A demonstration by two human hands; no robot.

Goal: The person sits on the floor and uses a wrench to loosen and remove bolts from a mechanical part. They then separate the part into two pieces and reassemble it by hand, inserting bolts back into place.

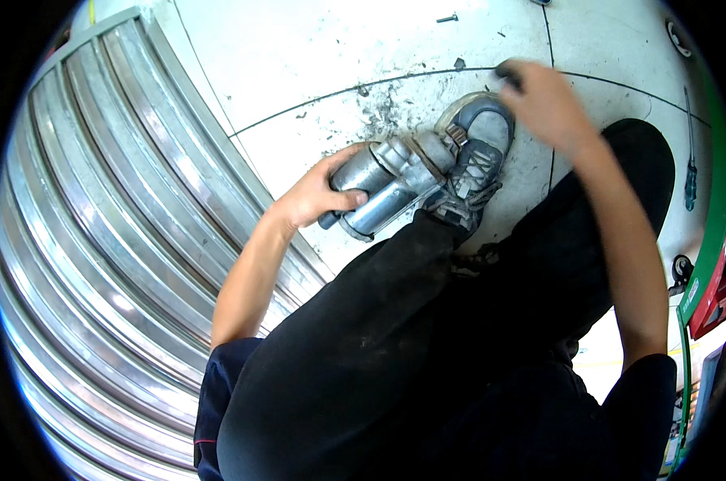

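Observation:
My left hand (323,192) is wrapped round the rear end of a metallic starter motor (395,186), thumb on top. The starter motor lies tilted over my grey lace-up shoe (479,148), its small toothed pinion (457,135) pointing to the far right, against the shoe. Beyond the shoe's toe, my right hand (539,100) is raised and slightly blurred, apart from the starter motor. Its fingers are curled in, with something dark at the fingertips that I cannot make out.
A ribbed metal panel (122,192) fills the left side. Dark grit and crumbs (387,108) lie on the pale tiled floor. A bolt (448,18) lies at the far side. To the right are a long screwdriver (690,184) and a green-edged frame (712,224) with a caster (681,271).

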